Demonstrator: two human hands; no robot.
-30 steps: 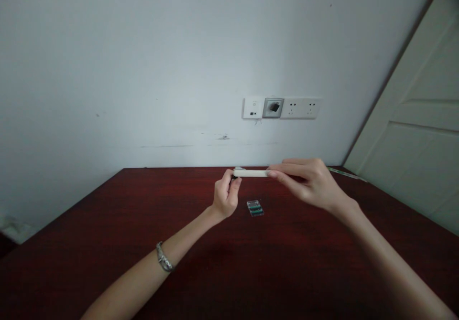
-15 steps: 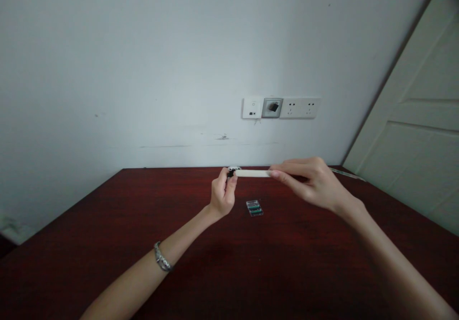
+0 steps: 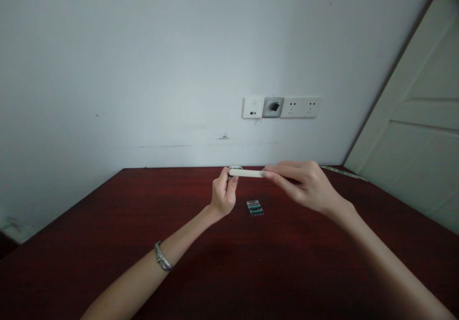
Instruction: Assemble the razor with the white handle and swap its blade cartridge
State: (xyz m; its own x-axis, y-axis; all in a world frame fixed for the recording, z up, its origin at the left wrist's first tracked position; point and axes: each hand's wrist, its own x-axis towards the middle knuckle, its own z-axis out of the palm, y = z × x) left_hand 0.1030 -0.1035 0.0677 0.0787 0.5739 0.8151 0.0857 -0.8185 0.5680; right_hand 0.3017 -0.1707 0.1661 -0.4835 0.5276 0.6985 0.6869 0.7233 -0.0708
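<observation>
My left hand (image 3: 223,198) is closed, with its thumb and fingers pinched around a small dark thing that is mostly hidden. A pale, silvery rounded edge (image 3: 235,167) shows just beyond the fingertips. My right hand (image 3: 308,184) grips one end of a flat, off-white strip (image 3: 247,173) between thumb and fingers. The strip lies level, and its left end overlaps the dark thing at my left fingertips; whether they touch I cannot tell. Below the hands, a small clear case (image 3: 255,208) with green pieces inside lies on the table.
The dark red wooden table (image 3: 179,243) runs back to a pale wall (image 3: 143,71) with a row of sockets (image 3: 299,107). A thin printed strip (image 3: 344,172) lies along the table's back right edge, near a white door (image 3: 426,119).
My right hand has moved left with the off-white strip, whose end now covers the dark thing at my left fingertips. My left hand has barely moved.
</observation>
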